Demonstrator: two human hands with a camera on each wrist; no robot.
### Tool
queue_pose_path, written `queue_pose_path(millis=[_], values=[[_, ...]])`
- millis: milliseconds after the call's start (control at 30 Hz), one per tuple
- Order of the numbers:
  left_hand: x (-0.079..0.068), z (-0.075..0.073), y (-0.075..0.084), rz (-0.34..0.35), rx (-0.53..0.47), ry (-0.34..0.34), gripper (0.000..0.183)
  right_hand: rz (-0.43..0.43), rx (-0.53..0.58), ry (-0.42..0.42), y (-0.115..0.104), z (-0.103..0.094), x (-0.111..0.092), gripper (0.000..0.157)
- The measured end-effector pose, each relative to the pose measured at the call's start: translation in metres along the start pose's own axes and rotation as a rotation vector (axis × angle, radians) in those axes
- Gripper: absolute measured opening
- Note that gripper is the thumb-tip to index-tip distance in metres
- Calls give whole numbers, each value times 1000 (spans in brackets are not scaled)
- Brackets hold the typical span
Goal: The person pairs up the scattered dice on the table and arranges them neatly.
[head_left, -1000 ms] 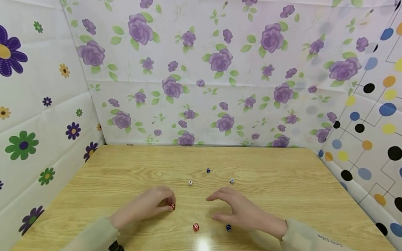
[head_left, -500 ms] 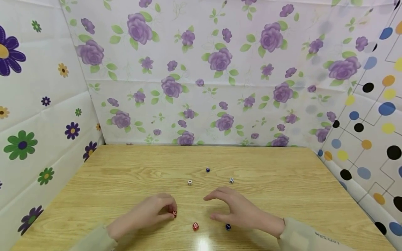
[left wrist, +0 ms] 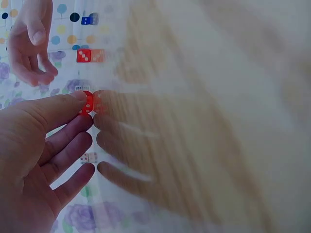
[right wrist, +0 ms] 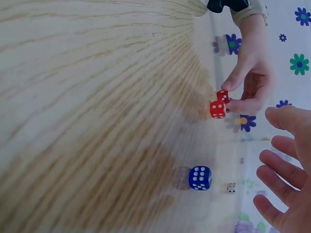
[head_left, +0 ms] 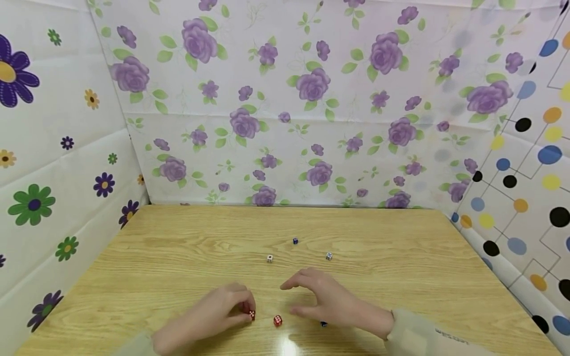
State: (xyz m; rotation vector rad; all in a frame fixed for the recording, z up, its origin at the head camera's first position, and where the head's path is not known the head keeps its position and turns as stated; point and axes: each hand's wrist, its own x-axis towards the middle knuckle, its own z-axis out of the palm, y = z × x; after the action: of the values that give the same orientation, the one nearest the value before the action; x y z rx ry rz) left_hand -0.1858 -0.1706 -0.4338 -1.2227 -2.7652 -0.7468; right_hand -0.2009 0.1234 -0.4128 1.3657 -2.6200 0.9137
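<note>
My left hand (head_left: 218, 309) pinches a red die (head_left: 252, 315) between thumb and index finger, low at the tabletop; the left wrist view shows the same red die (left wrist: 87, 103) at the fingertips. Just right of it sits a second red die (head_left: 278, 321) with white pips. My right hand (head_left: 327, 299) hovers with thumb and fingers spread and nothing between them. Partly under that hand in the head view lies a blue die (head_left: 324, 324), seen whole as a blue die (right wrist: 199, 178) in the right wrist view, apart from the fingers.
Farther back on the wooden table (head_left: 187, 237) are a white die (head_left: 269, 258), another white die (head_left: 329, 256) and a small dark blue die (head_left: 295, 241). A flowered cloth (head_left: 285, 118) hangs behind the table, with patterned cloths at both sides.
My left hand has slid the pinched red die toward me and slightly right, closer to the other red die. My right hand has shifted a little left, still spread. The other dice stay put.
</note>
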Motion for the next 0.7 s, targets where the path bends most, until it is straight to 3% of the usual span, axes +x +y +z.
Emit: queue_pose_path(millis=[267, 433, 533, 700], values=[[-1, 2, 7, -11, -21, -20, 7, 36, 35, -57, 3, 10, 5, 35], [-2, 5, 10, 36, 12, 15, 9, 68, 39, -92, 3, 14, 9, 34], [-2, 7, 13, 54, 21, 20, 8, 61, 21, -104, 2, 16, 11, 30], [-3, 7, 20, 26, 4, -18, 7, 29, 2, -124, 1, 19, 12, 23]])
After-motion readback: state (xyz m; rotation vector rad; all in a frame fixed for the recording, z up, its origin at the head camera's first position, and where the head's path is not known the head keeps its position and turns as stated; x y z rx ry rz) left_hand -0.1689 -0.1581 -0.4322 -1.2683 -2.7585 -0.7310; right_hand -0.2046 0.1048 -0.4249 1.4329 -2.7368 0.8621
